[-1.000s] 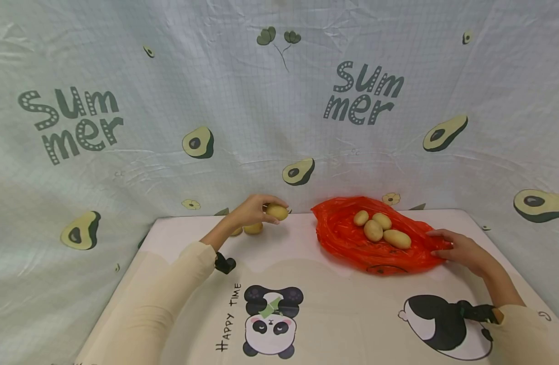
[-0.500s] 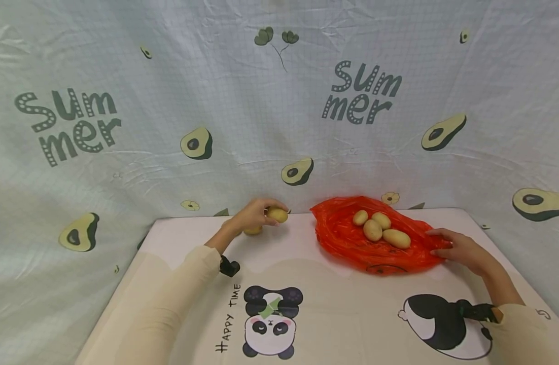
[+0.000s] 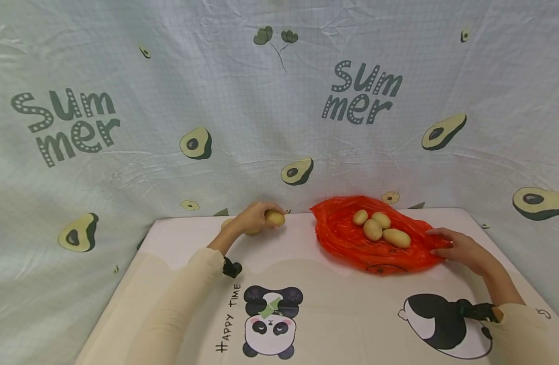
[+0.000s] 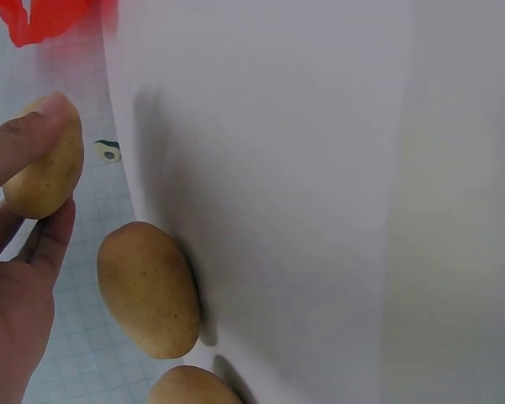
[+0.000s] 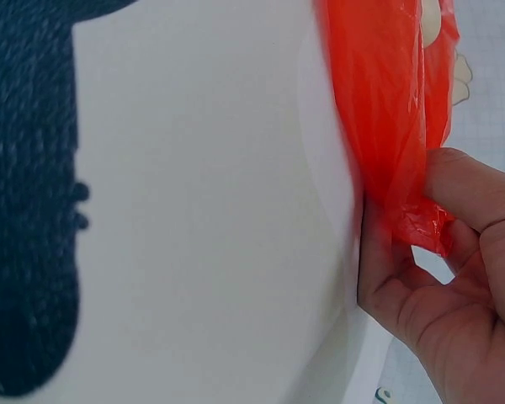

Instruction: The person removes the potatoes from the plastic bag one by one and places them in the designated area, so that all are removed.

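Observation:
Between thumb and fingers my left hand (image 3: 253, 217) holds a yellow potato (image 3: 275, 218) near the table's back edge. The left wrist view shows the thumb across that potato (image 4: 52, 172). Two more potatoes lie by this hand: one (image 4: 149, 290) close below it and another (image 4: 194, 387) cut by the frame's bottom; in the head view the hand partly hides them. To the right, a red plastic bag (image 3: 339, 243) lies spread, with several potatoes (image 3: 373, 229) on it. My right hand (image 3: 464, 252) pinches the bag's right end, the thumb over the red film (image 5: 404, 168).
A pale printed cloth covers the table (image 3: 334, 314), with a panda picture (image 3: 270, 322) at the front. Behind the table hangs a light curtain (image 3: 243, 101) with avocado prints. A black strap (image 3: 232, 267) is on the left wrist.
My left hand, with the potato in its grip, has sunk slightly and turned a little, covering more of the potato behind it. The right hand and the red bag stay in place.

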The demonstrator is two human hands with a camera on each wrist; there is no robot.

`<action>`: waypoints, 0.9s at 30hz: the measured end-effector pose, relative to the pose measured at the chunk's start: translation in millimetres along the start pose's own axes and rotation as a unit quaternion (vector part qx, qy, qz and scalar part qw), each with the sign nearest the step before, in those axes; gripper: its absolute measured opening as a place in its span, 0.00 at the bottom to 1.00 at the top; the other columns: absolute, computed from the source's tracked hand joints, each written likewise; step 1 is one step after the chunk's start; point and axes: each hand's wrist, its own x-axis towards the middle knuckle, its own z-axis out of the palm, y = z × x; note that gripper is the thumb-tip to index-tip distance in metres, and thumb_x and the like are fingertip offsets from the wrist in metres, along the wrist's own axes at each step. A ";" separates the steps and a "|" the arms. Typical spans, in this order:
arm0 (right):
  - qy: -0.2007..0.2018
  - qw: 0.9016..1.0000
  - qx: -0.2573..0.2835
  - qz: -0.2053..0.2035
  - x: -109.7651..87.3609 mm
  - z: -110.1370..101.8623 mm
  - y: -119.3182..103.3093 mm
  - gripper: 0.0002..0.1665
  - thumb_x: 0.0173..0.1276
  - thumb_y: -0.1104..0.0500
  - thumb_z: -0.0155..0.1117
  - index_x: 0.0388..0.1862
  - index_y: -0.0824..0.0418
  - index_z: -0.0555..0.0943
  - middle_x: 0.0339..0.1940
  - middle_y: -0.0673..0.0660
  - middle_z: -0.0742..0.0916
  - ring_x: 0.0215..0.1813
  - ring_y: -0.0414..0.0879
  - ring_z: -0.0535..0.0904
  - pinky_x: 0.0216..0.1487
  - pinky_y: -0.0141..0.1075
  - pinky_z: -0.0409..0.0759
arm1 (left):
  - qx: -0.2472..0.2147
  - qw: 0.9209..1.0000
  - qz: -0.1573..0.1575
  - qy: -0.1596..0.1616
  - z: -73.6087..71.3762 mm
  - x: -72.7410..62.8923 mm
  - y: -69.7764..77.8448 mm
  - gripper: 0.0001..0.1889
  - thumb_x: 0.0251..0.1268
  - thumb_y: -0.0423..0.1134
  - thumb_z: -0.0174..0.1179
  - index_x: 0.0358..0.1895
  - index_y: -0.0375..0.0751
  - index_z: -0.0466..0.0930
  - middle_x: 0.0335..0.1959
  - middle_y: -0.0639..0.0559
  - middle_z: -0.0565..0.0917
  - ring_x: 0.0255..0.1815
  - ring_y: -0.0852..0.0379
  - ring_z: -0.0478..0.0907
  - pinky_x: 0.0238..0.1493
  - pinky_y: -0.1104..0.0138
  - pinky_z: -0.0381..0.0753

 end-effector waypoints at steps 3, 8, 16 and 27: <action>-0.002 1.000 0.001 0.001 0.6 0.1 0.5 0.36 0.69 0.62 0.68 0.71 0.73 0.66 0.69 0.82 0.65 0.65 0.78 0.63 0.57 0.59 0.81 | 0.017 1.000 0.007 0.000 -0.1 -0.8 -0.9 0.22 0.55 0.30 0.76 0.55 0.35 0.85 0.52 0.46 0.86 0.49 0.49 0.78 0.51 0.61 0.76; -0.002 1.000 0.003 0.003 0.3 0.0 0.1 0.36 0.69 0.62 0.68 0.70 0.73 0.66 0.69 0.82 0.65 0.64 0.77 0.64 0.56 0.57 0.82 | 0.062 0.998 0.033 -0.002 0.3 -0.8 -4.4 0.22 0.53 0.31 0.77 0.53 0.35 0.86 0.51 0.45 0.87 0.52 0.48 0.80 0.53 0.60 0.77; -0.002 1.000 0.001 0.004 0.4 0.1 0.2 0.37 0.68 0.62 0.69 0.71 0.74 0.66 0.69 0.83 0.65 0.65 0.78 0.64 0.56 0.59 0.81 | 0.133 0.989 0.069 -0.015 6.2 1.8 -14.6 0.20 0.53 0.34 0.77 0.51 0.36 0.87 0.50 0.44 0.87 0.53 0.46 0.81 0.57 0.56 0.77; -0.001 1.000 -0.002 0.003 2.4 -0.5 2.8 0.37 0.68 0.62 0.69 0.70 0.73 0.66 0.69 0.83 0.65 0.65 0.78 0.63 0.56 0.58 0.81 | 0.123 0.991 0.041 -0.040 9.5 3.5 -17.1 0.22 0.53 0.36 0.78 0.53 0.38 0.87 0.51 0.46 0.88 0.49 0.52 0.81 0.52 0.62 0.78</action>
